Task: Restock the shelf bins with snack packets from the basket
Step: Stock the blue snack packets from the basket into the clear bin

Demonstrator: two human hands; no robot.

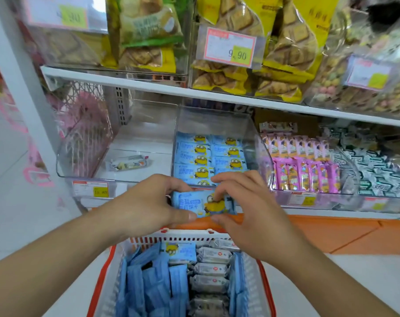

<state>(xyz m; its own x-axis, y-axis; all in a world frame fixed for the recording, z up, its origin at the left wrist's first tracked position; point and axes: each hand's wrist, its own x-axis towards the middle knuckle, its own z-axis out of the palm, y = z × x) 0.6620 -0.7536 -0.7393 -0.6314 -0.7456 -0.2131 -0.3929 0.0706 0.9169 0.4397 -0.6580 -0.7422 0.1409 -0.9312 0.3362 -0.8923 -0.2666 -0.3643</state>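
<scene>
- Two hands, my left hand (148, 202) and right hand (244, 202), pinch one blue packet (202, 203) above the basket (171, 235).
- Next, I judge, it goes into the bin (217, 124) beyond the basket.

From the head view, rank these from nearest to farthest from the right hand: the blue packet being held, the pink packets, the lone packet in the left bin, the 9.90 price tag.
1. Blue packet: pinched by the right hand, with the left hand on it too.
2. Pink packets: next bin to the right.
3. Lone packet: left bin.
4. Price tag: upper shelf.
</scene>
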